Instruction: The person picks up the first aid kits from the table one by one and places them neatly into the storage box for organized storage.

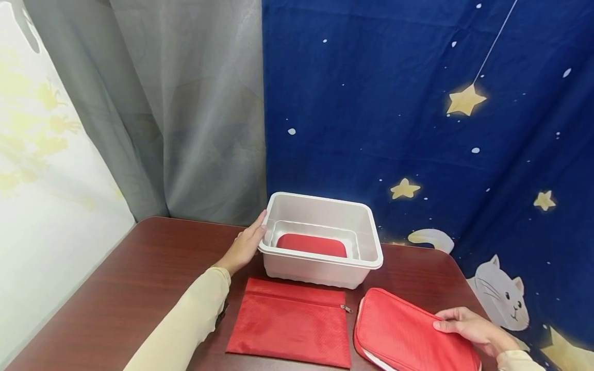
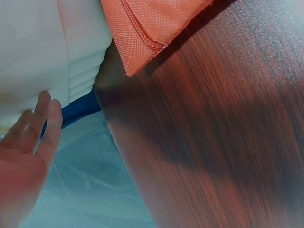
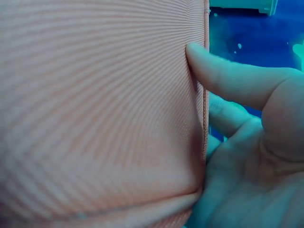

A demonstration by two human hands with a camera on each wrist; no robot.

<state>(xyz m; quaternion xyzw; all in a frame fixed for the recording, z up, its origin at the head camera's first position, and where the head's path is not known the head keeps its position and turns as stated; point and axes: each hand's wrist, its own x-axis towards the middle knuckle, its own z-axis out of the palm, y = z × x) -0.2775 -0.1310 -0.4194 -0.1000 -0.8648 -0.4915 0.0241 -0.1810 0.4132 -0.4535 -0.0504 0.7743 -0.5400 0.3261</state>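
Note:
My left hand (image 1: 246,245) rests against the left side of a white plastic bin (image 1: 320,268). In the left wrist view its fingers lie nearly straight along the bin's outer wall (image 2: 33,52). A red rounded flat thing (image 1: 311,245) lies inside, its kind unclear. At the front right, my right hand (image 1: 473,327) grips the right edge of a red zippered case (image 1: 403,330), thumb on top and fingers beneath. The right wrist view shows the case's ribbed fabric (image 3: 104,104) close up. A flat red zip pouch (image 1: 292,324) lies before the bin, left of the case.
Everything stands on a dark reddish-brown wooden table (image 1: 153,278). Behind its far edge hang a grey curtain (image 1: 209,113) and a blue star-patterned curtain (image 1: 352,93). A white panel (image 1: 55,206) borders the left side. The pouch's zipper pull (image 1: 346,308) points toward the case.

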